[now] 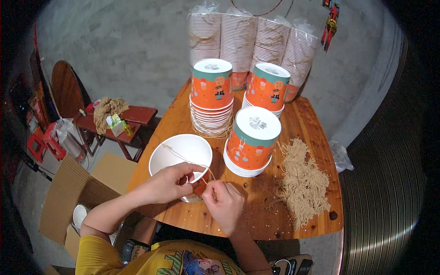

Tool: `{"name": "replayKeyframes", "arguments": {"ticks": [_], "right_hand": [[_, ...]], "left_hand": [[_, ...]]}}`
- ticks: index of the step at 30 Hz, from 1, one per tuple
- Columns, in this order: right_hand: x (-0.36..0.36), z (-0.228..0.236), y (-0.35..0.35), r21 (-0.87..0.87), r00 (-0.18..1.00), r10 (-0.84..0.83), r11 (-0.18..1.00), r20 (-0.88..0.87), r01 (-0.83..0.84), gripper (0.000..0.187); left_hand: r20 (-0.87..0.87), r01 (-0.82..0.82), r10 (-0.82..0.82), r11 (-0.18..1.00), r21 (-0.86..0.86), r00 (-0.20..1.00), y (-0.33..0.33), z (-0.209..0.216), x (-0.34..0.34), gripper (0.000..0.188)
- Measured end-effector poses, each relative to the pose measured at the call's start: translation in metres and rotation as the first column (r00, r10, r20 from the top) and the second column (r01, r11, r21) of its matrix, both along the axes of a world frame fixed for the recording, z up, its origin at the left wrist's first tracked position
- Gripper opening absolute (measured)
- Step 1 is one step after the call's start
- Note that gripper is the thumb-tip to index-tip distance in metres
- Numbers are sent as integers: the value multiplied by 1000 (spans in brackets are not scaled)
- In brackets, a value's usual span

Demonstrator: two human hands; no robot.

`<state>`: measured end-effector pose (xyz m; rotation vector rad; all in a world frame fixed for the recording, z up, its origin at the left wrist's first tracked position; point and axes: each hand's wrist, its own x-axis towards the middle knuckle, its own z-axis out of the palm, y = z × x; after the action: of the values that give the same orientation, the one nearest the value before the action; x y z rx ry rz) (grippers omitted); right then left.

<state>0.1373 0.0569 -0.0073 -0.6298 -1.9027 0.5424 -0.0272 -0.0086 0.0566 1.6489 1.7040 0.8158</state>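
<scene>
A paper bucket (pixel 176 153), white inside with an orange outer wall, tilts with its mouth up near the front left of the wooden table. At its near rim, my left hand (pixel 167 183) is closed, fingers over the edge and thumb below. A thin beige string (pixel 183 157) runs across the bucket's mouth, past my left fingertips. Just right of the rim, my right hand (pixel 224 201) pinches the string between thumb and fingers. Beyond both hands stands a stack of upside-down orange buckets (pixel 250 149) with green bands and white bases.
A heap of beige strings (pixel 304 185) lies on the table's (pixel 256 211) right side. Two more bucket stacks (pixel 211 87) (pixel 269 85) stand behind, before tall bagged stacks (pixel 238 41). An open cardboard box (pixel 62 201) is at lower left, near a red bench (pixel 140 114).
</scene>
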Motion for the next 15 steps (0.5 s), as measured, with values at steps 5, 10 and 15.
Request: {"name": "replayKeyframes", "arguments": {"ticks": [5, 10, 15], "right_hand": [[-2, -6, 2, 33, 998, -40, 999, 50, 38, 9], [0, -17, 3, 27, 994, -75, 997, 79, 73, 9], [5, -23, 7, 28, 989, -73, 997, 131, 70, 8]], "left_hand": [[-35, 69, -69, 998, 5, 997, 1, -10, 0, 41], [-5, 145, -145, 986, 80, 989, 10, -26, -1, 31], [-24, 142, -145, 984, -106, 989, 26, -18, 8, 16]]}}
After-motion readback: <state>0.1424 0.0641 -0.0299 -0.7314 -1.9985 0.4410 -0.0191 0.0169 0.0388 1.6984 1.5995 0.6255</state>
